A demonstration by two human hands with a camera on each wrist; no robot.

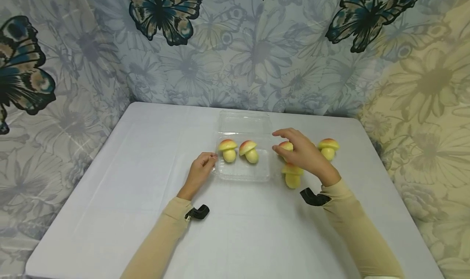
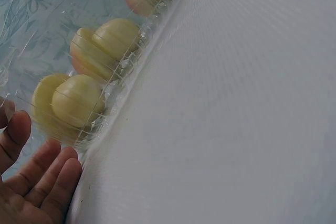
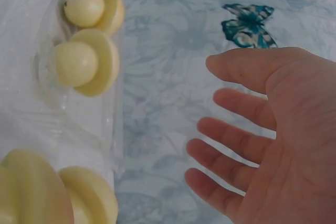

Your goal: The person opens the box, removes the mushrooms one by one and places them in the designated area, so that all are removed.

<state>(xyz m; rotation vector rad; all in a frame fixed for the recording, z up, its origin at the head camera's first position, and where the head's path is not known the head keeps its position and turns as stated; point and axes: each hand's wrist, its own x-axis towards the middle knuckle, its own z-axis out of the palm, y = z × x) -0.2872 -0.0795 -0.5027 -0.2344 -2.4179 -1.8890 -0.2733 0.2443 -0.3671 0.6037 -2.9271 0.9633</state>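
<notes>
A clear plastic clamshell container (image 1: pixel 242 175) lies on the table with its lid (image 1: pixel 244 122) folded back. Two toy mushrooms with yellow stems and reddish-yellow caps, a left one (image 1: pixel 228 150) and a right one (image 1: pixel 249 151), lie side by side in its base. My left hand (image 1: pixel 200 171) pinches the container's left edge between thumb and forefinger, the other fingers loosely extended beside it in the left wrist view. My right hand (image 1: pixel 302 154) is over the mushrooms right of the container, fingers spread and holding nothing. It partly covers one mushroom (image 1: pixel 286 145); another (image 1: pixel 292 178) is just nearer me.
One more mushroom (image 1: pixel 328 148) stands farther right, beyond the right hand. The white table (image 1: pixel 110 213) ends at a butterfly-and-flower patterned backdrop (image 1: pixel 253 58) behind and at both sides. Black wrist bands (image 1: pixel 198 212) sit over both sleeves.
</notes>
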